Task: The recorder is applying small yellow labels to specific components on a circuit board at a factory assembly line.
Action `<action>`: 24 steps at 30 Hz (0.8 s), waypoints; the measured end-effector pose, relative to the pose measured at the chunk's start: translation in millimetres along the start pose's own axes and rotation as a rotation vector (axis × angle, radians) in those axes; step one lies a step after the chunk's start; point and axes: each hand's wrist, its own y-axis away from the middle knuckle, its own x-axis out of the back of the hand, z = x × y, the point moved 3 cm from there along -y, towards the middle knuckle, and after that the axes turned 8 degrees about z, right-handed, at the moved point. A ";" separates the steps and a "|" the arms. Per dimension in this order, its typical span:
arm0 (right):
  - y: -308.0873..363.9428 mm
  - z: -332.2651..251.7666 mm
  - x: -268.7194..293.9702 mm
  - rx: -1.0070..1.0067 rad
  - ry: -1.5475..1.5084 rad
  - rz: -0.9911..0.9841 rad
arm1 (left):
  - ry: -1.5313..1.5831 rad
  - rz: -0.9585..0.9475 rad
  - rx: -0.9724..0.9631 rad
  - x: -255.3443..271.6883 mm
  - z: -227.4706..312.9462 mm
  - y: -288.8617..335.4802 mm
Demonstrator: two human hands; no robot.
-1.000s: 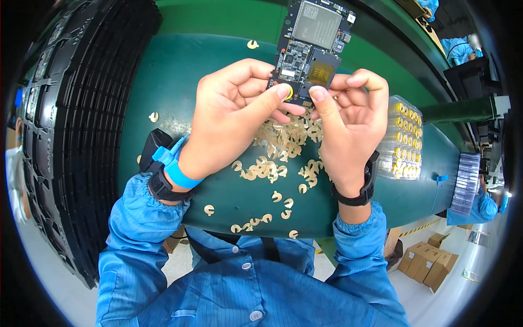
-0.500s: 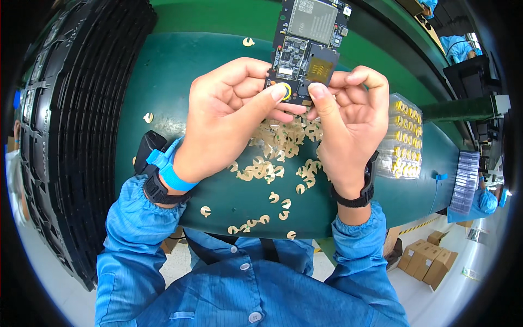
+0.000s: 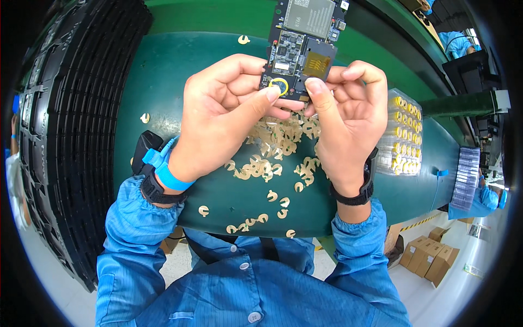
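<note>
Between my two hands a black circuit board (image 3: pixel 297 60) is held upright, with a silver shield plate at its top and a gold contact patch. My left hand (image 3: pixel 231 103) grips its lower left edge, the thumb lying on a yellow ring (image 3: pixel 279 86) with a dark middle near the board's lower corner. On the lower right edge, my right hand (image 3: pixel 348 109) pinches the board between thumb and fingers. Beneath my hands lies a pile of small cream-coloured notched discs (image 3: pixel 278 136), with several more scattered about the green mat (image 3: pixel 174 65).
Tall stacks of black trays (image 3: pixel 87 120) stand along the left. To the right sits a stack of clear trays (image 3: pixel 405 133) bearing yellow ringed parts, with another stack of clear trays (image 3: pixel 464 180) farther off. Cardboard boxes (image 3: pixel 427 256) rest on the floor at right.
Both hands and the board have shifted slightly left and up in view. My left thumb has slid a little lower on the yellow ring, showing more of it.
</note>
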 end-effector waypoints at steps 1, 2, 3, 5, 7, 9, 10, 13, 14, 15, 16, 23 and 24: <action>-0.2 -0.8 0.0 0.006 0.002 0.002 | 0.003 0.000 0.003 -0.1 -0.5 -0.2; -0.3 -0.9 -0.1 0.012 0.003 0.004 | 0.002 -0.001 0.005 -0.3 -0.7 0.0; -0.4 -0.7 0.0 0.011 0.003 0.005 | 0.011 0.009 0.011 -0.3 -0.8 0.2; -0.7 -0.3 -0.1 0.007 -0.012 -0.009 | 0.019 0.017 0.020 -0.5 -0.7 0.3; -0.8 -0.3 -0.6 0.002 -0.023 -0.010 | 0.023 0.030 0.042 -0.3 -1.0 0.2; -0.9 -0.3 0.1 -0.001 -0.033 -0.011 | 0.027 0.032 0.046 -0.8 -1.8 -0.2; -1.0 -0.3 0.6 0.004 -0.032 -0.015 | 0.030 0.037 0.048 -0.9 -2.2 -0.4; -1.4 -0.2 -0.1 0.005 -0.028 -0.019 | 0.029 0.044 0.059 0.2 -2.2 -0.1; -1.5 -0.6 -0.1 0.003 -0.022 -0.017 | 0.030 0.043 0.060 -0.3 -2.0 -0.1; -1.4 -1.0 -0.4 0.002 -0.021 -0.015 | 0.030 0.046 0.061 -0.7 -1.6 -0.1; -1.1 -1.3 -0.7 0.003 -0.023 -0.015 | 0.030 0.048 0.062 -0.9 -1.6 0.0; -1.6 -2.3 -0.8 0.038 0.038 -0.018 | 0.042 0.029 0.064 2.0 -3.0 -1.0; -1.7 -2.6 -1.0 0.036 0.038 -0.018 | 0.037 0.029 0.059 1.7 -2.6 -1.0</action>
